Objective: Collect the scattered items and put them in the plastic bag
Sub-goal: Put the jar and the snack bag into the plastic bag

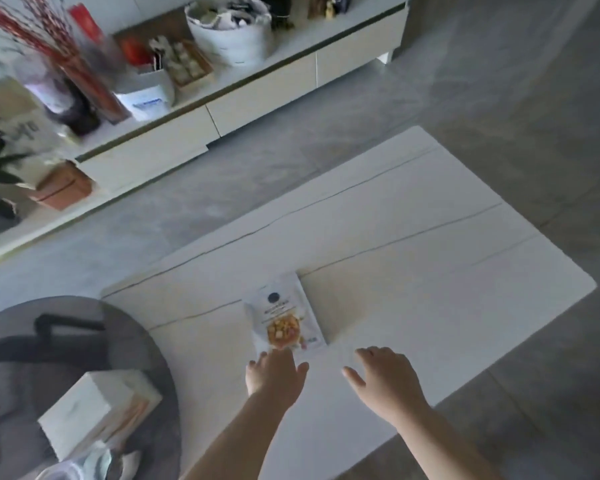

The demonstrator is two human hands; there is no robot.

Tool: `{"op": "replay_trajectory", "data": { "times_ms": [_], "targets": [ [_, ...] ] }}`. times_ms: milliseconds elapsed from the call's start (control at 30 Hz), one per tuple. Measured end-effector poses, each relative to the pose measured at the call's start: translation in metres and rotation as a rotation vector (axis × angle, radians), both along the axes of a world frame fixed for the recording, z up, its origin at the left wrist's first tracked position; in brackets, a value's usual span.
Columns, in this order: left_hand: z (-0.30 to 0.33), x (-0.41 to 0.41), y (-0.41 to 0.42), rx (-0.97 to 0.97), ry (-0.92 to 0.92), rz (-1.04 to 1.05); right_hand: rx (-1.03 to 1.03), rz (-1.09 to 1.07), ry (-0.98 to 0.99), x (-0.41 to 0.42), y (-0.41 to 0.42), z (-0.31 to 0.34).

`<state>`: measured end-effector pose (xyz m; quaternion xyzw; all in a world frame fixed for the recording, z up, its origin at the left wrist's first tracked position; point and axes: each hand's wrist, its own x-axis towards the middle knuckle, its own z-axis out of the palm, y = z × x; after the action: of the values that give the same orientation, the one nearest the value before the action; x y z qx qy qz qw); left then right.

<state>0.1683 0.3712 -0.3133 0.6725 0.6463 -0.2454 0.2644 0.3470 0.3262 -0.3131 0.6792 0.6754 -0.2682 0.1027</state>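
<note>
- The snack packet (284, 317) lies flat on the white table (430, 254); probably light, thin, crinkly and slippery.
- Left hand (274, 375) touches its near edge, grip open; right hand (385, 379) open, empty.
- Best pinched at that near edge.

A flat white foil snack packet (284, 315), printed with a dark round logo near its far end and a picture of orange-yellow food pieces on its near half, lies face up on the white worktop (413, 271). It sits near the worktop's near edge, its long sides running away from that edge, tilted slightly leftward. Its near end is partly covered by fingers.
</note>
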Motion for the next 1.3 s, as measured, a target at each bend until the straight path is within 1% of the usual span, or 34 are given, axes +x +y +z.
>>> {"op": "replay_trajectory", "data": {
  "times_ms": [167,333,433,567,633,733,833,967,1133,1300],
  "targets": [
    [-0.030,-0.044,0.036,0.006,-0.061,0.237,-0.009,0.059,-0.041,-0.030,0.052,-0.020],
    [-0.075,-0.060,0.061,0.024,-0.134,0.445,-0.070,-0.005,0.019,-0.055,0.097,-0.071],
    [-0.111,-0.066,0.070,0.015,-0.188,0.584,-0.142,-0.088,0.070,-0.066,0.114,-0.108],
    [-0.148,-0.066,0.075,-0.038,-0.204,0.722,-0.231,-0.233,0.154,-0.077,0.125,-0.154],
    [-0.163,-0.066,0.076,-0.072,-0.217,0.781,-0.263,-0.312,0.210,-0.081,0.127,-0.169],
    [-0.179,-0.069,0.077,-0.080,-0.240,0.842,-0.249,-0.430,0.299,-0.084,0.127,-0.179],
    [-0.183,-0.072,0.080,-0.059,-0.232,0.856,-0.225,-0.524,0.331,-0.080,0.127,-0.179],
    [-0.168,-0.066,0.077,0.009,-0.328,0.886,-0.159,-0.625,0.370,-0.065,0.121,-0.160],
    [-0.130,-0.049,0.074,0.095,-0.466,0.852,-0.071,-0.750,0.509,-0.035,0.106,-0.102],
    [-0.058,-0.016,0.081,0.105,-0.583,0.772,-0.014,-0.929,0.634,0.008,0.084,-0.031]
  ]
}}
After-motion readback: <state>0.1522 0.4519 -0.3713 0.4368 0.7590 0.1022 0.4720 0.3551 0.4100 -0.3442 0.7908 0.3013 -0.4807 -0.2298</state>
